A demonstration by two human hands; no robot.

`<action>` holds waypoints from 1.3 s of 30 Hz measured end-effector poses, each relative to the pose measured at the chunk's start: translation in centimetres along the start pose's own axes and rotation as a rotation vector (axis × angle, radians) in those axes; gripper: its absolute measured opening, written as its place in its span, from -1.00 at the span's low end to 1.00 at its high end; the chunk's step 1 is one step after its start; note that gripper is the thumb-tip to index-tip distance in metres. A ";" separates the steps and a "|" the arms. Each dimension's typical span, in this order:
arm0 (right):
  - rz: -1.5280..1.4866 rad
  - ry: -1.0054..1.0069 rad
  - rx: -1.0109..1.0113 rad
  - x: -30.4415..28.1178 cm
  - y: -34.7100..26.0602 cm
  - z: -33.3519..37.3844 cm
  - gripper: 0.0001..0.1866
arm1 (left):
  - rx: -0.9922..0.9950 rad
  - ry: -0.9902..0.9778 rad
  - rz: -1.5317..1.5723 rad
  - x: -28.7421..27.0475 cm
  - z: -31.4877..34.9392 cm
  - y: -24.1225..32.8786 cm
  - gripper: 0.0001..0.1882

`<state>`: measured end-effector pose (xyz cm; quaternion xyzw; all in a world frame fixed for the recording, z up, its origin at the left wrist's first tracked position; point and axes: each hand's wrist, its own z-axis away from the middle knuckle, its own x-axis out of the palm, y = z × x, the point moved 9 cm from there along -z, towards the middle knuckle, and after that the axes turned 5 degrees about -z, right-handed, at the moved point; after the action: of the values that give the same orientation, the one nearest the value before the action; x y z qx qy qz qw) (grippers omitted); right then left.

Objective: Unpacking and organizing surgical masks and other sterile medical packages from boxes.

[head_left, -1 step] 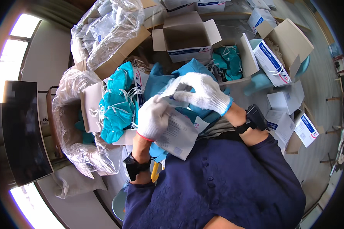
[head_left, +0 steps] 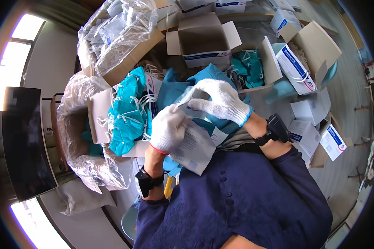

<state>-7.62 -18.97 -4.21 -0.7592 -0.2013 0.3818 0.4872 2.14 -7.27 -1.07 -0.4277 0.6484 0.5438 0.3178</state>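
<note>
A plastic pouch (head_left: pixel 193 150), greyish white with fine print, hangs in front of my body. My left hand (head_left: pixel 168 129), in a white knit glove with a red cuff, is closed round its upper part. My right hand (head_left: pixel 220 101), gloved in white with a blue cuff, pinches clear film (head_left: pixel 186 95) above the left fist; its fingertips are partly hidden. Whether the film belongs to the pouch, I cannot tell. Left of my left hand, teal face masks (head_left: pixel 126 124) with white straps lie heaped. Blue cloth (head_left: pixel 172 89) spreads beyond both hands.
An open carton (head_left: pixel 203 39) stands beyond my hands. More teal masks fill a box (head_left: pixel 251 70) to its right. Plastic-lined cartons with crumpled film (head_left: pixel 87 166) line the left side. White boxes (head_left: pixel 305 135) lie at the right. A dark screen (head_left: pixel 23 141) stands far left.
</note>
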 end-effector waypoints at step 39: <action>0.534 0.064 -0.011 4.5 8.4 1.1 -0.82 | 0.089 0.353 -0.127 -4.2 3.0 5.6 -0.82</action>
<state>-6.16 -19.01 -13.71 -0.7997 0.0196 0.4716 0.3712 -1.26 -3.24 4.42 -0.5420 0.6893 0.4098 0.2515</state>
